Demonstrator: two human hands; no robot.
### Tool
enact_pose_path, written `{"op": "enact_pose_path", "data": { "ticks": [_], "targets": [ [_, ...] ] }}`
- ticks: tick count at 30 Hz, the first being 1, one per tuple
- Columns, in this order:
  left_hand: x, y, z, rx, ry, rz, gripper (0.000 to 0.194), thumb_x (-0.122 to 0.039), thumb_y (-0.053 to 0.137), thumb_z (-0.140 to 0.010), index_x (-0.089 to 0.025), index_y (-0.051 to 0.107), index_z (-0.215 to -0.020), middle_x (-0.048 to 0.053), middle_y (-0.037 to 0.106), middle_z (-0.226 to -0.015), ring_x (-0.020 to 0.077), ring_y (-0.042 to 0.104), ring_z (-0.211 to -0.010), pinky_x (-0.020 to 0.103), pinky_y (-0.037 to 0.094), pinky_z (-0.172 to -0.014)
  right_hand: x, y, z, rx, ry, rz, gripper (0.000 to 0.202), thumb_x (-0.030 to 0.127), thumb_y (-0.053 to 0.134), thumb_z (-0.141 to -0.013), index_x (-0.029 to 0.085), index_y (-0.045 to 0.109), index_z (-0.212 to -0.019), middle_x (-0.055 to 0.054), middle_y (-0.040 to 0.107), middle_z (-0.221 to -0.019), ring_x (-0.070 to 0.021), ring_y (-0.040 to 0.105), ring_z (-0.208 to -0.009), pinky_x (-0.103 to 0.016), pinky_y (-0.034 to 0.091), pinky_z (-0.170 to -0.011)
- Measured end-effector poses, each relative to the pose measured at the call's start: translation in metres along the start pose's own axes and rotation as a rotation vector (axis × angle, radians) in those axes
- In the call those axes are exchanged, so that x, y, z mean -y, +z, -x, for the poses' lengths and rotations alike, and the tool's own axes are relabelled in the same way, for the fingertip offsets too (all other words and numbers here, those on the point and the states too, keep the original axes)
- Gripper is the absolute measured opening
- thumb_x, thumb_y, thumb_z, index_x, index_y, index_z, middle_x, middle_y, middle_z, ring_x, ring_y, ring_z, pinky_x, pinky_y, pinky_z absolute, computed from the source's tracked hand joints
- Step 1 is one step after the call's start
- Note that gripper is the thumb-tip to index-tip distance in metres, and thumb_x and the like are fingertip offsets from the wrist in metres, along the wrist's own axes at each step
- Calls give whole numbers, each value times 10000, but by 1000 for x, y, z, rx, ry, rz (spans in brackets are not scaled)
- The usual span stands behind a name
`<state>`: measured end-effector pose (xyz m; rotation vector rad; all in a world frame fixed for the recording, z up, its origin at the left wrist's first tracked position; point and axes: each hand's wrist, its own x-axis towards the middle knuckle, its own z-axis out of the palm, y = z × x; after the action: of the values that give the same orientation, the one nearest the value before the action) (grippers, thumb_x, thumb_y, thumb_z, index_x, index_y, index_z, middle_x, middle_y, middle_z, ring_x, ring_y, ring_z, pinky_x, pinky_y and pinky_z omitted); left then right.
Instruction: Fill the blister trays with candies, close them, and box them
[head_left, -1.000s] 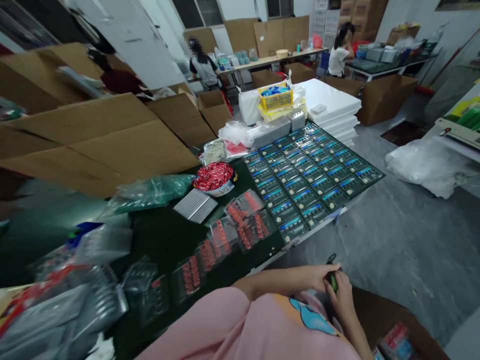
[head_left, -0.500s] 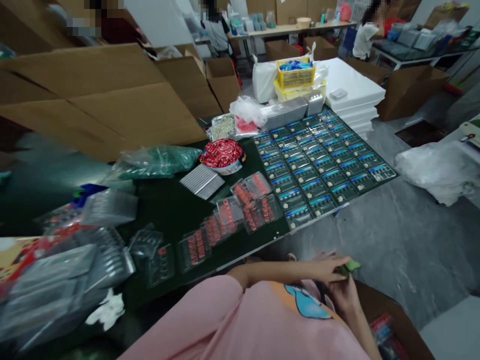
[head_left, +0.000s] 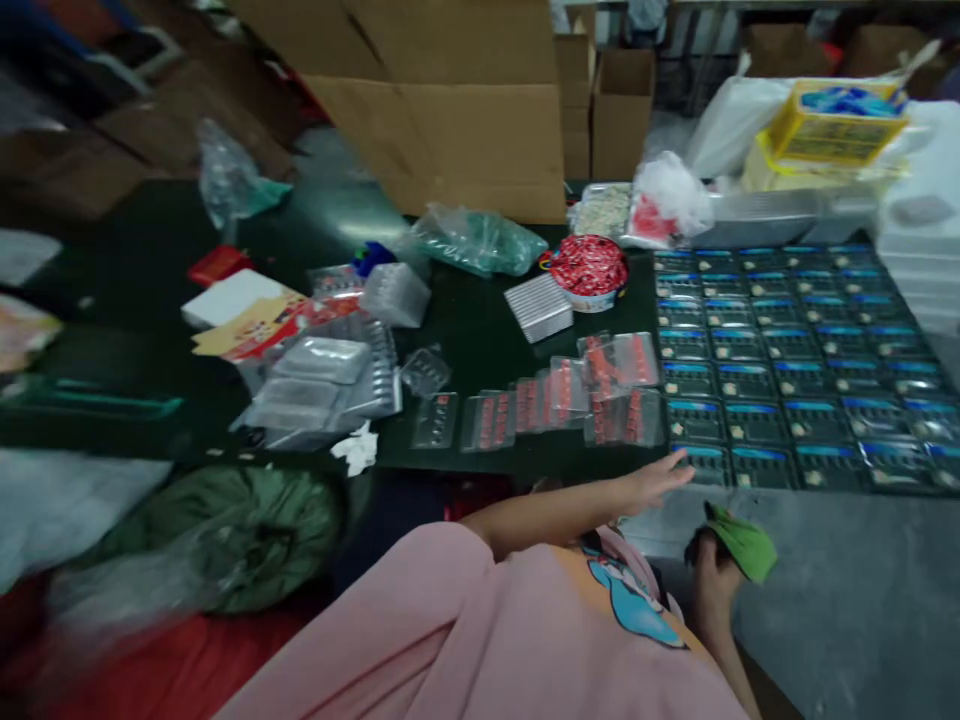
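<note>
My left hand [head_left: 654,484] is stretched out just off the front edge of the table, fingers apart, holding nothing. Nearest to it are the clear trays with blue strips [head_left: 697,462], laid out in rows. Lower right, my right hand [head_left: 716,572] grips a soft-looking green and black item [head_left: 742,545]; its exact kind is unclear. Left of my left hand, clear plastic packs with red pieces [head_left: 570,385] overlap along the table. Behind them stand a round tub of small red packets [head_left: 590,268] and a block of stacked ridged trays [head_left: 538,307].
Stacked clear plastic trays [head_left: 319,375] and a crumpled white tissue [head_left: 356,450] lie on the left part of the dark table [head_left: 465,345]. A large cardboard box [head_left: 480,140] rises behind it. Back right stands a yellow basket [head_left: 836,135]. Green fabric [head_left: 247,530] bulges below the table's left side.
The view has swung to the left. My hands, together at the green item before, are now apart; my left hand has let go and opened, while my right hand keeps the item.
</note>
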<state>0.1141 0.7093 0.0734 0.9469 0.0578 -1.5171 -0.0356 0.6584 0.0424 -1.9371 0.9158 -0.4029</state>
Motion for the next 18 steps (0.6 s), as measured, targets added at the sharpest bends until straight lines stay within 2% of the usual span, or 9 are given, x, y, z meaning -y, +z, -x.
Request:
{"op": "enact_pose_path", "data": {
  "ticks": [2, 5, 7, 9, 12, 13, 14, 16, 18],
  "targets": [
    [-22, -24, 9, -89, 84, 46, 673, -408, 826, -671, -258, 587, -1282, 88, 673, -1098, 232, 638, -1020, 411, 481, -905, 34, 22, -27, 59, -82, -22, 358, 454, 541, -798, 153, 712, -892, -88, 722, -825, -240, 688, -874, -400, 564, -836],
    [-72, -69, 29, -194, 291, 191, 530, -369, 848, -642, -192, 670, -1108, 38, 696, -893, 150, 647, -768, 298, 500, -794, 108, 48, -73, 310, -226, -93, 253, 397, 674, -760, 209, 724, -921, -124, 719, -1000, -291, 656, -1032, -462, 515, -950],
    [-118, -103, 44, -324, 406, 314, 363, -437, 791, -703, -159, 684, -911, 21, 668, -748, 114, 589, -587, 265, 496, -652, 163, 66, -104, 241, -265, -238, 343, 383, 667, -801, 244, 682, -1114, -117, 660, -1212, -282, 598, -1165, -479, 473, -1013],
    [-168, -134, 60, -415, 410, 424, 331, -475, 707, -784, -148, 655, -785, 11, 619, -630, 99, 523, -481, 248, 464, -550, 212, 95, -133, 204, -234, -523, 443, 433, 613, -853, 292, 579, -1273, -100, 624, -1276, -246, 625, -1117, -436, 518, -938],
    [-245, -175, 89, -431, 448, 541, 341, -433, 620, -862, -143, 607, -683, 4, 558, -545, 97, 493, -442, 232, 432, -499, 264, 169, -177, 661, -44, -762, 529, 532, 627, -827, 289, 546, -1290, -81, 704, -1056, -204, 685, -888, -345, 560, -740],
    [-270, -188, 100, -429, 500, 565, 314, -402, 622, -866, -144, 609, -688, 2, 557, -548, 99, 506, -456, 233, 444, -516, 275, 199, -192, 716, 16, -777, 562, 520, 683, -785, 270, 554, -1273, -60, 712, -977, -185, 684, -835, -314, 553, -714],
    [-293, -201, 112, -454, 613, 582, 267, -371, 624, -866, -146, 625, -722, 6, 580, -579, 107, 540, -496, 238, 468, -556, 284, 229, -206, 709, 59, -786, 593, 507, 709, -767, 261, 542, -1279, -45, 709, -967, -169, 681, -850, -299, 546, -740],
    [-332, -223, 132, -548, 889, 588, 170, -331, 622, -867, -168, 670, -879, 28, 667, -747, 146, 646, -695, 286, 525, -737, 300, 284, -230, 538, 44, -794, 608, 534, 661, -804, 273, 489, -1326, -37, 680, -1112, -146, 655, -997, -287, 534, -820],
    [-354, -238, 147, -637, 1092, 456, 198, -262, 629, -847, -190, 681, -1024, 54, 705, -960, 194, 669, -955, 363, 489, -950, 317, 331, -248, 515, -63, -747, 604, 590, 492, -900, 284, 390, -1410, -48, 584, -1327, -133, 565, -1198, -317, 508, -930]
  ]
}}
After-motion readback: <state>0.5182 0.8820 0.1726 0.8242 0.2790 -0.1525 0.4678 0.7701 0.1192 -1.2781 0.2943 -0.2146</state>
